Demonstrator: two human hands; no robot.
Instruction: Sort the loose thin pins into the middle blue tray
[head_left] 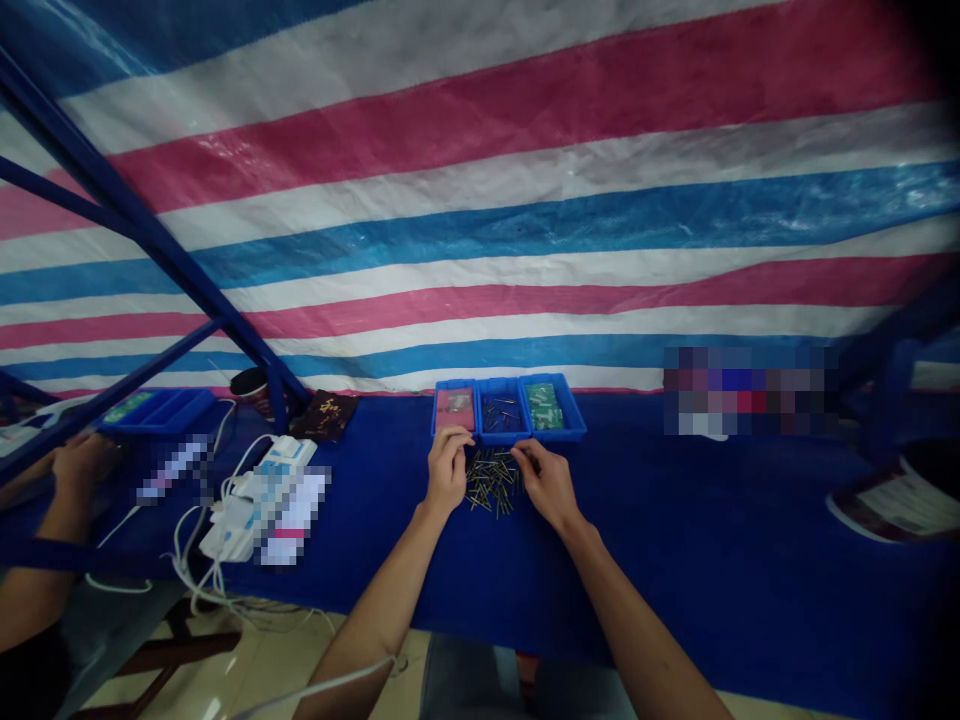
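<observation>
Head view: your left hand [448, 470] and right hand [547, 484], fingers curled, grip cannot be told. Metal pieces [492, 485]: piled between them, just before blue trays [501, 438]. Table [712, 530]: front edge under your forearms, surface extending rightward.

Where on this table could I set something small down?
The widest bare stretch of blue table lies between the right hand and the container at far right. A smaller patch lies between the left hand and the pixelated white item. Crowded: between the hands, where metal pieces lie piled before three blue bins, and around the power strip, among white cables.
</observation>
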